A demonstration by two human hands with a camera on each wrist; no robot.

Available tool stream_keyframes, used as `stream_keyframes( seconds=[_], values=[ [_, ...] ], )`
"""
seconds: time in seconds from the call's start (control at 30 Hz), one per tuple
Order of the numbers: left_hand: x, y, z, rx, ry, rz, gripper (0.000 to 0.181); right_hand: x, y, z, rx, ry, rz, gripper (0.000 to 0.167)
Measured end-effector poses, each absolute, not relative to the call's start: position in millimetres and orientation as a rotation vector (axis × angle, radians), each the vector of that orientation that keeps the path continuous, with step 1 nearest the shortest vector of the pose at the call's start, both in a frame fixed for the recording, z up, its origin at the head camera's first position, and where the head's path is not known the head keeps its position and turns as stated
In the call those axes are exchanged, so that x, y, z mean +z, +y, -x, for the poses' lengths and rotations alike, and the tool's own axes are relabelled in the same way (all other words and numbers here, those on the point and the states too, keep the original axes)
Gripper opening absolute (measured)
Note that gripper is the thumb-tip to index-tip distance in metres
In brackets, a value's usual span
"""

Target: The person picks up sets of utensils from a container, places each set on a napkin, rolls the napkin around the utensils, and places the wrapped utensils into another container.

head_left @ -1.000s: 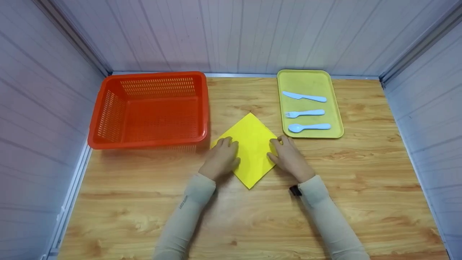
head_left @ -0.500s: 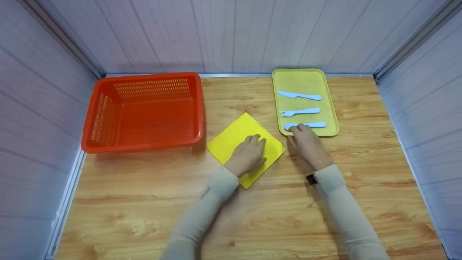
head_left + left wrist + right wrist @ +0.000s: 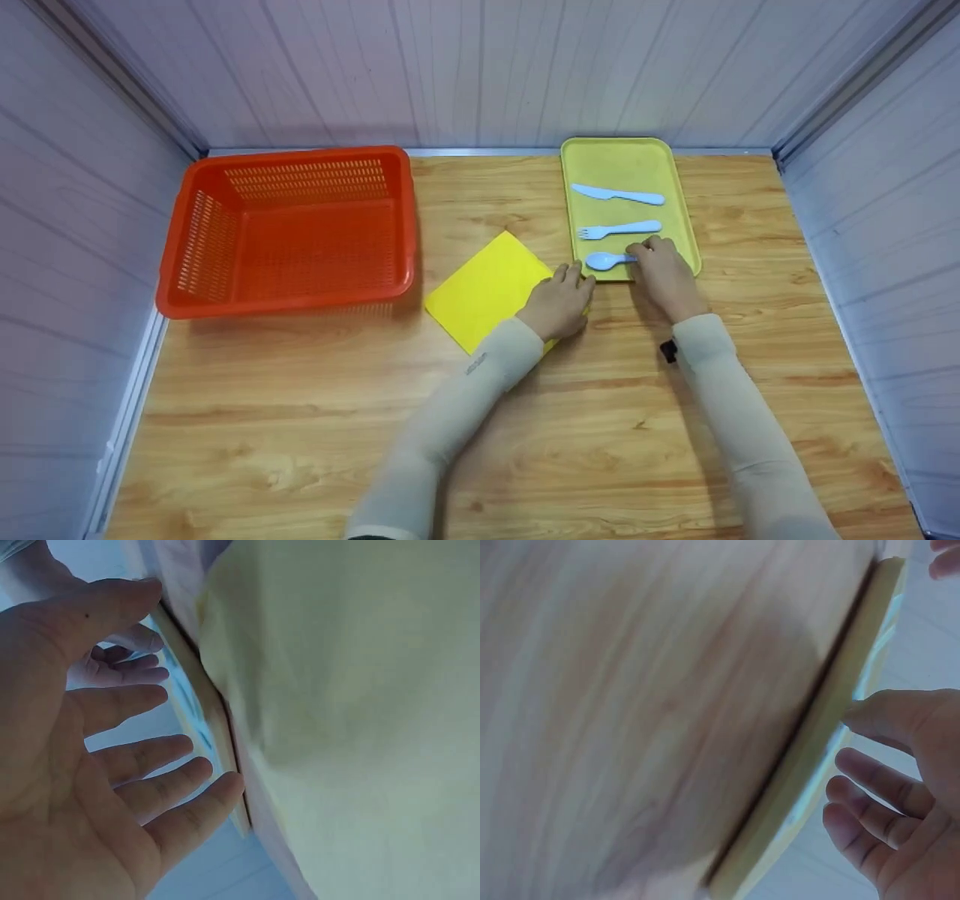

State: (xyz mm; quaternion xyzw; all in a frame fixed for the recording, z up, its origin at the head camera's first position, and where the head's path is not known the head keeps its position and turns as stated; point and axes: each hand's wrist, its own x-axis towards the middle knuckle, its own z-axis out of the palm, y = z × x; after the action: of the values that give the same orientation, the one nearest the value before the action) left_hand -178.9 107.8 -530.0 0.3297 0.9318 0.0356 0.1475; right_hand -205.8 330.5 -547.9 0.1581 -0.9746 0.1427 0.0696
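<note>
Crosswise: spoon (image 3: 610,260), bowl (image 3: 598,261) leftward | left hand (image 3: 557,305): spread wide | right hand (image 3: 666,279): at handle (image 3: 625,259), grip unclear

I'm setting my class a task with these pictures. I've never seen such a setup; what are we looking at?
There is no machine: a person works bare-handed. The wide pictures come from a camera on the head, looking forward and down; the close ones come from a camera on each wrist. On the wooden table are a red basket, a yellow cloth and a yellow tray bearing a knife, a fork and a spoon. The left hand is over the cloth, near the tray, fingers loosely extended. The right hand is at the spoon's handle; whether it grips is unclear.
</note>
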Motion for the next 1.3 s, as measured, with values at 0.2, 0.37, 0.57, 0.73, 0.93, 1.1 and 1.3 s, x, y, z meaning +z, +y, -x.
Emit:
stream_keyframes(
  seconds=[0.2, 0.37, 0.57, 0.73, 0.93, 1.1, 1.3],
  values=[
    [-535.3, 115.3, 183.9, 0.085, 2.665, -0.906, 0.067, -552.3, 331.0, 207.6, 0.522, -2.98, -0.44, 0.022],
    [-536.7, 116.4, 185.5, 0.048, 2.676, -0.901, 0.065, -553.0, 332.9, 210.3, 0.566, -2.987, -0.43, 0.022],
    [-536.0, 115.6, 185.8, 0.036, 2.684, -0.891, 0.064, -551.6, 332.2, 213.5, 0.405, -2.996, -0.439, 0.017],
    [-534.5, 111.6, 185.0, 0.092, 2.68, -0.894, 0.065, -549.9, 331.2, 213.3, 0.405, -2.979, -0.436, 0.015],
    [-531.5, 92.7, 177.1, 0.142, 2.707, -0.902, 0.065, -542.9, 323.3, 211.3, 0.433, -2.859, -0.526, 0.011],
    [-529.9, 63.9, 165.3, 0.167, 2.743, -0.848, 0.064, -532.0, 308.2, 207.3, 0.413, -2.818, -0.548, 0.013],
    [-532.9, 22.4, 149.2, 0.289, 2.758, -0.687, 0.064, -517.6, 282.8, 203.9, 0.371, -2.857, -0.554, 0.018]
  ],
)
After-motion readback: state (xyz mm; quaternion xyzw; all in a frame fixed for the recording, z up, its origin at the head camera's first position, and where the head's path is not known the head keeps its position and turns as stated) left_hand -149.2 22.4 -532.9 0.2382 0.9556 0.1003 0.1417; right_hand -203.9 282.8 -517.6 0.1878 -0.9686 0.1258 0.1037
